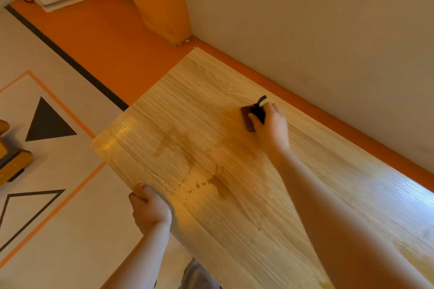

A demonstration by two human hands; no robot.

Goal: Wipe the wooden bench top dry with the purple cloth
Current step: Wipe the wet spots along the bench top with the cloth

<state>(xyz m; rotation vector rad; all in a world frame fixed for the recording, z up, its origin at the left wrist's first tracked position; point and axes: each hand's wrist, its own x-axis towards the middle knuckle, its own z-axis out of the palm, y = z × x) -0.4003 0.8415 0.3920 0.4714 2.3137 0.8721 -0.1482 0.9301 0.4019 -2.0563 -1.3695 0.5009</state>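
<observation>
The light wooden bench top (pixel 234 206) runs diagonally from the upper middle to the lower right. My right hand (pixel 272 124) presses a small dark purple cloth (pixel 247 116) flat on the wood near the wall side; a dark strip of it sticks up past my fingers. Wet streaks and shiny droplets (pixel 199 183) lie on the wood between my two hands. My left hand (pixel 150 209) grips the bench's front edge, fingers curled over it.
A pale wall (pixel 328 30) with an orange skirting (pixel 328 119) borders the bench's far side. An orange pillar (pixel 162 2) stands beyond the bench end. The floor (pixel 70 218) at left has orange and black lines and a black triangle (pixel 49 122).
</observation>
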